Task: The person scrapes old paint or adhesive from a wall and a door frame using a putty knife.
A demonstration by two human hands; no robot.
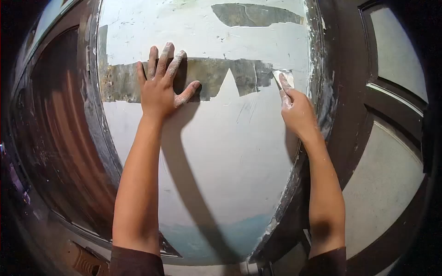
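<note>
My left hand (pixel 161 89) lies spread against the wall, fingers pointing up, over a scraped grey-brown band (pixel 209 76); white dust coats its fingertips. At the right end of that band, my right hand (pixel 294 103) is closed around a scraper (pixel 286 79), whose pale blade meets the wall. The index finger is stretched along the scraper, and its handle is mostly hidden in my grip. White paint (pixel 221 138) covers the wall below the band, with a white pointed piece (pixel 229 86) rising into the scraped area.
Another bare patch (pixel 255 15) shows near the top of the wall. A dark door frame with pale panels (pixel 400 50) stands on the right, and a dark brown panel (pixel 64 101) on the left. A brown object (pixel 85 260) lies low at the left.
</note>
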